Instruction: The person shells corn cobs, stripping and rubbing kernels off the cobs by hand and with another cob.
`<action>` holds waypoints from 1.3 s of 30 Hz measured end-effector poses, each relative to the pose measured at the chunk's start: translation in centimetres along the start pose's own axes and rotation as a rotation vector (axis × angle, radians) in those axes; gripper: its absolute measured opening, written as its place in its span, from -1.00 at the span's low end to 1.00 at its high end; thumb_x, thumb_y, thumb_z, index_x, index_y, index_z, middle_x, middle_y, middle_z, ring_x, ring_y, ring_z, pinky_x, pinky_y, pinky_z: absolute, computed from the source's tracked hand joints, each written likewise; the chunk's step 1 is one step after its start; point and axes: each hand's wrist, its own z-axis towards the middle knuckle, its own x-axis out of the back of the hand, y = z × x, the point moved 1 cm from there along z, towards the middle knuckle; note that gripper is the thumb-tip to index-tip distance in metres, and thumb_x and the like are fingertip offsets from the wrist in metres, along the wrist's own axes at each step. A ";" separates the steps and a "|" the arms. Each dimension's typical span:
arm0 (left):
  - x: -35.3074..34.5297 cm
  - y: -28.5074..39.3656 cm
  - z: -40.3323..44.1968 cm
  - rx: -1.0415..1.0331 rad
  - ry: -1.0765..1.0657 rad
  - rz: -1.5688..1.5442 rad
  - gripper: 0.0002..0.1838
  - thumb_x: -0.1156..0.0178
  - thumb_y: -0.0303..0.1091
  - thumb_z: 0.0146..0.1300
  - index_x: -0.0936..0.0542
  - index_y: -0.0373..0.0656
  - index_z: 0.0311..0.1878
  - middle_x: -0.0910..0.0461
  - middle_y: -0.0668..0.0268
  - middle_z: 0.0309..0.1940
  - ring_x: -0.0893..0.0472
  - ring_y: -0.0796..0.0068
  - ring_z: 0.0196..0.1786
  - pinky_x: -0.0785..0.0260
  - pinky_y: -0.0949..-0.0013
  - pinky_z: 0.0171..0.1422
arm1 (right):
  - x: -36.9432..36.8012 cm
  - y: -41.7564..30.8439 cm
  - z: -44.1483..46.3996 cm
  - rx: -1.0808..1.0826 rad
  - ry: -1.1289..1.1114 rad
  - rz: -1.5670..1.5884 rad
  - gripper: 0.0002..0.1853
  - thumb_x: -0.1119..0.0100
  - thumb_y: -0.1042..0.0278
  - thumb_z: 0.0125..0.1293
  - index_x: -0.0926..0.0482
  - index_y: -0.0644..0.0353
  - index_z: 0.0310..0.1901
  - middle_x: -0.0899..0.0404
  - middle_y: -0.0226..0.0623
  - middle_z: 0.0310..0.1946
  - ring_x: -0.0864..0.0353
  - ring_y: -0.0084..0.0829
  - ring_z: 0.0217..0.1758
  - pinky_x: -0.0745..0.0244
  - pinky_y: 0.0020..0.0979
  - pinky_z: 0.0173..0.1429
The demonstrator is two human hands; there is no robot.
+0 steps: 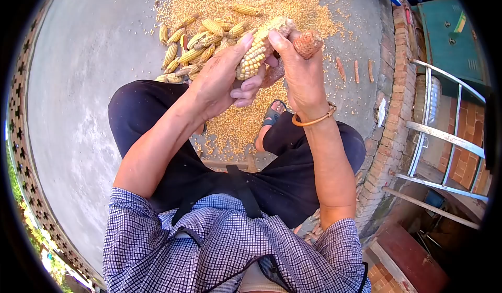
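Note:
An ear of corn, partly stripped at its upper end, is held in front of me over the ground. My left hand is closed around its lower part, with the thumb along its side. In my right hand is a bare reddish corncob, whose other end shows below the ear. The right thumb presses on the ear near its stripped end. Just beyond my left hand lies a pile of unshelled corn ears.
Loose corn kernels cover the ground ahead and between my feet. Several bare cobs lie to the right. A low brick edge runs along the right side, with a metal ladder-like frame beyond it. Part of a wooden stool shows between my legs.

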 end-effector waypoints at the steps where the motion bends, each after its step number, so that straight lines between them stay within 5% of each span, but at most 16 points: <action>1: 0.1 0.1 0.0 0.018 -0.010 -0.031 -0.41 0.35 0.14 0.57 -0.46 -0.21 -0.05 -0.17 0.48 -0.70 -0.10 0.70 -0.75 -0.01 0.58 -0.67 | 0.1 -0.1 0.0 -0.008 -0.015 -0.028 -0.83 -0.12 0.34 0.43 -0.61 0.26 -0.17 -0.60 -0.46 -0.29 -0.49 -0.69 -0.27 -0.40 -0.54 -0.17; 2: 0.2 0.2 0.0 0.037 -0.020 -0.062 -0.40 0.37 0.14 0.57 -0.46 -0.22 -0.05 -0.17 0.48 -0.70 -0.10 0.70 -0.75 -0.01 0.58 -0.67 | 0.2 -0.2 0.0 -0.016 -0.030 -0.056 -0.83 -0.12 0.33 0.43 -0.61 0.25 -0.16 -0.60 -0.46 -0.28 -0.49 -0.68 -0.26 -0.40 -0.54 -0.16; 5: 0.0 0.6 -0.3 0.048 -0.008 -0.117 -0.37 0.40 0.15 0.57 -0.46 -0.26 -0.03 -0.16 0.49 -0.71 -0.09 0.70 -0.77 -0.01 0.59 -0.69 | 0.2 -0.2 0.3 0.065 -0.090 0.094 -0.76 -0.18 0.21 0.41 -0.63 0.25 -0.17 -0.60 -0.43 -0.41 -0.55 -0.67 -0.49 -0.38 -0.55 -0.61; 14: 1.0 0.4 0.2 0.067 -0.186 -0.152 -0.36 0.33 0.16 0.55 -0.48 -0.31 -0.01 -0.26 0.41 -0.65 -0.20 0.64 -0.71 -0.16 0.54 -0.63 | 0.5 -0.9 0.3 0.110 -0.003 0.209 -0.78 -0.27 0.30 0.37 -0.60 0.26 -0.09 -0.63 -0.41 -0.29 -0.57 -0.66 -0.26 -0.46 -0.60 -0.25; 17: -0.1 0.3 0.0 -0.023 0.038 -0.148 -0.45 0.23 0.09 0.56 -0.50 -0.26 0.00 -0.35 0.41 -0.58 -0.24 0.70 -0.67 -0.24 0.56 -0.60 | 1.1 -0.5 0.4 0.126 0.073 0.061 -0.76 -0.29 0.35 0.34 -0.59 0.28 -0.05 -0.63 -0.40 -0.26 -0.57 -0.65 -0.25 -0.45 -0.60 -0.26; 23: 0.9 0.0 0.4 -0.313 0.008 0.116 -0.62 -0.15 -0.12 0.44 -0.49 -0.25 0.10 -0.48 0.35 -0.37 -0.32 0.70 -0.55 -0.29 0.54 -0.48 | 1.5 -1.3 -0.1 0.108 0.068 -0.007 -0.71 -0.31 0.37 0.34 -0.56 0.28 0.02 -0.63 -0.39 -0.33 -0.57 -0.66 -0.37 -0.43 -0.61 -0.36; 30: 0.2 0.8 -0.7 -0.344 0.048 0.232 -0.46 -0.34 -0.28 0.30 -0.44 -0.46 0.20 -0.45 0.47 -0.46 -0.38 0.79 -0.52 -0.23 0.62 -0.52 | 1.1 -1.4 -0.8 0.111 0.045 0.126 -0.69 -0.23 0.39 0.38 -0.51 0.30 0.09 -0.63 -0.34 -0.38 -0.59 -0.62 -0.41 -0.45 -0.60 -0.38; 39: 0.8 0.6 -0.7 -0.351 0.107 0.299 -0.50 -0.38 -0.38 0.24 -0.48 -0.38 0.18 -0.50 0.45 -0.40 -0.42 0.78 -0.48 -0.27 0.62 -0.49 | 1.1 -1.8 -1.2 0.119 0.023 0.021 -0.66 -0.21 0.37 0.41 -0.49 0.28 0.15 -0.62 -0.41 -0.34 -0.54 -0.68 -0.37 -0.46 -0.61 -0.28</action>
